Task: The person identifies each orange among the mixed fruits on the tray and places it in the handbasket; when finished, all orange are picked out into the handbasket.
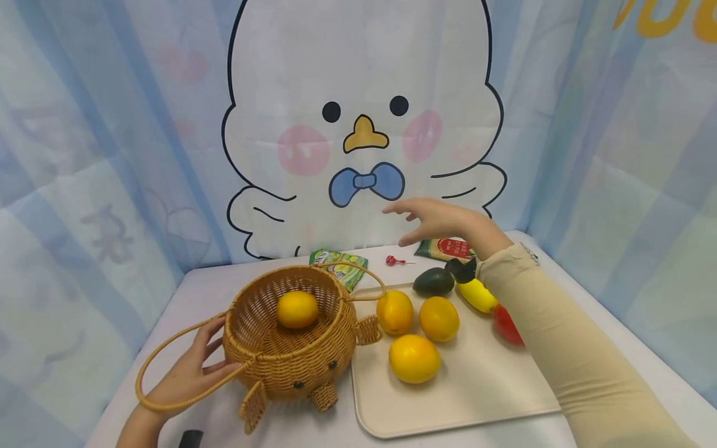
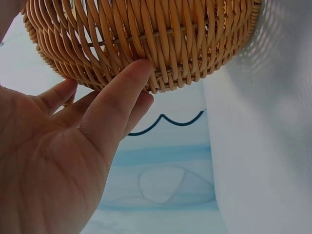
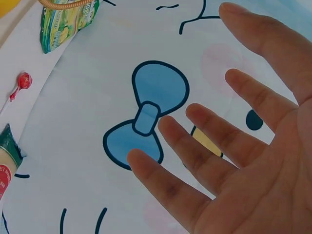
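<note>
The left hand [image 1: 193, 370] rests against the left side of a wicker basket [image 1: 291, 373] with an animal face; its thumb and fingertips touch the weave in the left wrist view, and one loop handle [image 1: 147, 367] passes over the wrist. Inside the basket lies one yellow-orange citrus-like fruit [image 1: 297, 309]. High above the back of the table, the right hand [image 1: 434, 219] hovers with spread fingers and holds nothing. Several similar fruits, such as this front one [image 1: 414, 359], lie on a cream tray [image 1: 465, 398] right of the basket.
A dark green avocado-like fruit [image 1: 434, 282], a long yellow fruit [image 1: 476, 295] and a red fruit [image 1: 506, 325] lie toward the tray's right, partly behind the right arm. Behind are a green packet [image 1: 343, 264], a red lollipop [image 1: 391, 260] and a green-red package [image 1: 448, 249]. Printed curtains enclose the table.
</note>
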### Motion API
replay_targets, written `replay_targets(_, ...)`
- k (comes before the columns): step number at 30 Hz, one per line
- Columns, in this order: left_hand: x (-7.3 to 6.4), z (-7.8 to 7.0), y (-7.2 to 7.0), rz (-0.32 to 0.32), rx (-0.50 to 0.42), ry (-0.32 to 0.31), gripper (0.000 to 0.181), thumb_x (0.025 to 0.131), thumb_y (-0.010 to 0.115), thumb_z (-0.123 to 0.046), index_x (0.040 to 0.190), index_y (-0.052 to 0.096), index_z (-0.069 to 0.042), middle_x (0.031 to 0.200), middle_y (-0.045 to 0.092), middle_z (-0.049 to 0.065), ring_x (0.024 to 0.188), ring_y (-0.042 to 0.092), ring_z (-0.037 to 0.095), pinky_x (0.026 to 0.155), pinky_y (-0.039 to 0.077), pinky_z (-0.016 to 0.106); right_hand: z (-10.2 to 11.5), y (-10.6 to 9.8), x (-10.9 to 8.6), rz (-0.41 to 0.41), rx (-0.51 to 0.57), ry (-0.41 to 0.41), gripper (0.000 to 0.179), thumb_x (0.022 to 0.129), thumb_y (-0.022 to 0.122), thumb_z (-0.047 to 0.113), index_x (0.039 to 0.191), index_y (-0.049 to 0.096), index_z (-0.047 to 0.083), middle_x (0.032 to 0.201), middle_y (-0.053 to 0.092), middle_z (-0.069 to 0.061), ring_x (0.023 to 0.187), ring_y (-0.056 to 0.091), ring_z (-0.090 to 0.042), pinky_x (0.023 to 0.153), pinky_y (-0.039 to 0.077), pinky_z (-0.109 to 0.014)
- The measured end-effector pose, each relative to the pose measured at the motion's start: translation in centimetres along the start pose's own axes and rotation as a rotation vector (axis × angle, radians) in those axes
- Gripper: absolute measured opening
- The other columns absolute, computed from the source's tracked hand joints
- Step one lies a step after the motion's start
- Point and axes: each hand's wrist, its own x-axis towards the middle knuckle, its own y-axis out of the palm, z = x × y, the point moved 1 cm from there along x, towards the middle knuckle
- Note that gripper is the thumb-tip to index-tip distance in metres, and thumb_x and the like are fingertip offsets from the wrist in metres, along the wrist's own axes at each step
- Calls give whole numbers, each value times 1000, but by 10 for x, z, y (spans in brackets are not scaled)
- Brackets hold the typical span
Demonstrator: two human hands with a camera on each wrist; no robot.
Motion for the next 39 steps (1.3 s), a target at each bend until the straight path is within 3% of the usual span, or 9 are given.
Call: replay_targets(39,0,-1,-1,8,-5,0,84,89,65,-27,149,8,-18,156,6,21,135,21,56,91,57,39,-35,10,-26,8,74,37,68,86,68,28,145,36,23,146,40,-16,131,44,-37,104,42,-60)
